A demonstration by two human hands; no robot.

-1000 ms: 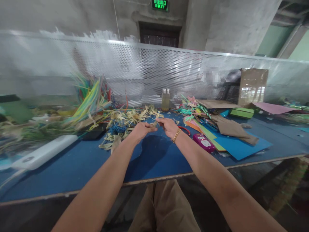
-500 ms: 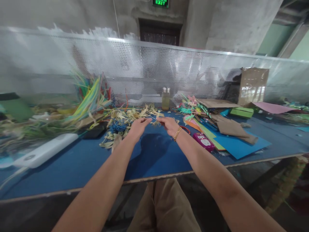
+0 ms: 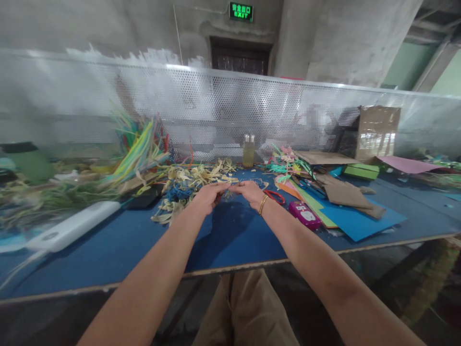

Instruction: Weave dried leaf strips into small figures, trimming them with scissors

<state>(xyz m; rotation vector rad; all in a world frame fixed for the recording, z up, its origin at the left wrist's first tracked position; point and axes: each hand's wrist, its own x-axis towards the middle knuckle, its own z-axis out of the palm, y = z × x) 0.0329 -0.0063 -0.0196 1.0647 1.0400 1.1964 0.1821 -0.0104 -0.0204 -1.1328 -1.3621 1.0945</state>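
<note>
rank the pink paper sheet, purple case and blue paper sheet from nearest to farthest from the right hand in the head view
From the right hand:
1. Purple case, to its right
2. Blue paper sheet, right of the case
3. Pink paper sheet, farther right and farther back

On the blue counter (image 3: 241, 250), a long white device (image 3: 77, 225) was seen at the left. A small bottle (image 3: 248, 153) was placed before the perforated metal screen (image 3: 230, 103). At the right, a purple case (image 3: 304, 215) was seen near a blue sheet (image 3: 356, 225), which was partly covered by brown cardboard (image 3: 345, 195). Above, a lit exit sign (image 3: 241, 11) was seen.
</note>
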